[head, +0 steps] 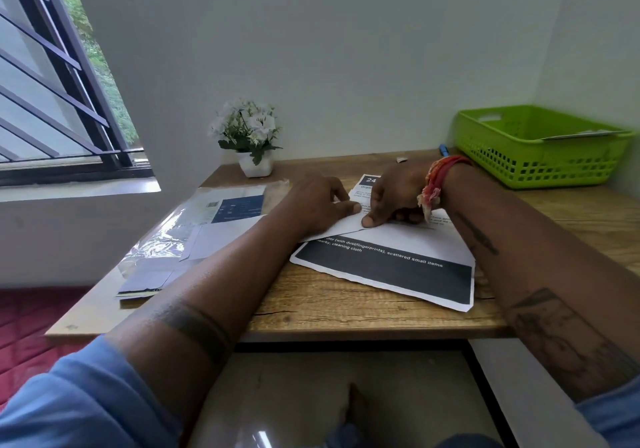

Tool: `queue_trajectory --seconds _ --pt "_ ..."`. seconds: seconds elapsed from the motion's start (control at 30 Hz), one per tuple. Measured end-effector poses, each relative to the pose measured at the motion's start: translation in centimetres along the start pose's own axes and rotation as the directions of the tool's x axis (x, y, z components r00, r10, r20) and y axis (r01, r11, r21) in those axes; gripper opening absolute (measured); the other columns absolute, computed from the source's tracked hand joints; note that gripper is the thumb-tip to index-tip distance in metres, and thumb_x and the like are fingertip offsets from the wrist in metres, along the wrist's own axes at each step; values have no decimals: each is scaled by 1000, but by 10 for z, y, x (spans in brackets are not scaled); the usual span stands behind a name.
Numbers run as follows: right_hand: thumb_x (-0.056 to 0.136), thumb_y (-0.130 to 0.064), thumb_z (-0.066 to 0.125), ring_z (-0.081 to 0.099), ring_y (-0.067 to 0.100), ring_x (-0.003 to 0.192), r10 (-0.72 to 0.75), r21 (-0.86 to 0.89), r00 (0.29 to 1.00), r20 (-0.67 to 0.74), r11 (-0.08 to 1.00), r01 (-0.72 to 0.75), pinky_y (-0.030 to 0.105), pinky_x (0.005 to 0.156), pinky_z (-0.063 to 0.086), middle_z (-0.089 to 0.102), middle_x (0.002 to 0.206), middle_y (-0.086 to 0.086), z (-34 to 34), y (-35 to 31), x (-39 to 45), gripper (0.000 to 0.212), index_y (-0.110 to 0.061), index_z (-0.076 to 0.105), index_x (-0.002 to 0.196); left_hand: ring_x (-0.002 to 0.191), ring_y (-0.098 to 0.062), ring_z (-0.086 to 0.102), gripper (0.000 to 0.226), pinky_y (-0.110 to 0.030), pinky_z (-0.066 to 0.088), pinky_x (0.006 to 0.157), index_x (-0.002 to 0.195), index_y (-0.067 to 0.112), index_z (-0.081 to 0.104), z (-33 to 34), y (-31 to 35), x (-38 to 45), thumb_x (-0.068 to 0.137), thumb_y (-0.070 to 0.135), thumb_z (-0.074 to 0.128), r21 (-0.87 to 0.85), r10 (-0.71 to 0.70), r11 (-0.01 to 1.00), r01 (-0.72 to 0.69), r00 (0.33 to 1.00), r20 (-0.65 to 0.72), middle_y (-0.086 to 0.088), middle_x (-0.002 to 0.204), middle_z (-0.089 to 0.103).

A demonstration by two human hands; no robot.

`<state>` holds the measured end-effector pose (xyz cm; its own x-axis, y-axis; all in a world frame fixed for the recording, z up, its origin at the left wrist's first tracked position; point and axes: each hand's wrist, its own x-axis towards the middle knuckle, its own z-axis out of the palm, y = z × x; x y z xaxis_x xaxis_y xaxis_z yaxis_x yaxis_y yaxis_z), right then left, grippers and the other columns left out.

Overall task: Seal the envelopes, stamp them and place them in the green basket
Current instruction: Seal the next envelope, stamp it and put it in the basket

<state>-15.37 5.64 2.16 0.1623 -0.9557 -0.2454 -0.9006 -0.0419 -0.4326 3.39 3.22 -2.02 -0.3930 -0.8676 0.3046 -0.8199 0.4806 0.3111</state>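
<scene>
A white envelope (398,240) lies on a printed sheet (388,271) in the middle of the wooden desk (346,312). My left hand (311,205) rests on its left end, fingers bent, thumb pressing the paper. My right hand (394,202) is curled over the envelope's top edge, its thumb pressing down on the flap. The green basket (540,160) stands at the back right of the desk, with a white envelope (581,133) lying inside against its far rim.
A clear plastic pack of envelopes (194,236) lies at the desk's left. A white pot of flowers (252,136) stands at the back. A blue pen-like item (444,150) and a small grey piece (401,159) lie near the basket. A barred window (52,101) is at left.
</scene>
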Motion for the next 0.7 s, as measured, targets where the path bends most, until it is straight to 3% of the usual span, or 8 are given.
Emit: queue_trajectory --seconds 0.13,0.27,0.4,0.53,0.7 --pt "75 -46 82 50 10 45 -12 -50 1000 -2 999 12 22 48 41 60 57 -2 1 0 0 56 0 69 102 96 -19 61 32 -31 46 76 91 16 68 5 2 22 85 47 76 -50 -107 993 107 994 16 1 96 68" --pt "73 -44 84 49 8 39 -11 -7 1000 2 1000 11 17 40 41 59 51 -5 0 3 3 54 0 69 101 99 -29 63 39 -37 50 85 100 6 69 12 5 34 89 44 71 49 -147 988 147 989 -17 -12 105 71" --pt "74 -42 84 49 10 44 -10 6 1000 9 1000 10 17 42 42 58 53 -3 -1 3 5 56 2 68 103 100 -28 62 33 -38 50 86 97 14 70 20 4 29 94 45 60 71 -103 991 113 986 -131 -9 106 71" --pt "77 -43 81 51 11 50 -29 -16 1000 5 999 29 18 46 42 59 58 -3 -1 2 1 49 -3 70 102 101 -24 61 36 -41 51 90 96 21 73 20 5 25 87 55 67 91 -79 992 87 993 -84 -2 106 70" --pt "71 -38 87 52 13 50 -43 70 999 -8 997 43 22 45 43 62 59 -2 3 5 -2 43 -7 72 95 96 -17 64 15 -39 53 89 81 30 74 18 0 27 83 45 76 -78 -126 990 122 990 -56 6 100 73"
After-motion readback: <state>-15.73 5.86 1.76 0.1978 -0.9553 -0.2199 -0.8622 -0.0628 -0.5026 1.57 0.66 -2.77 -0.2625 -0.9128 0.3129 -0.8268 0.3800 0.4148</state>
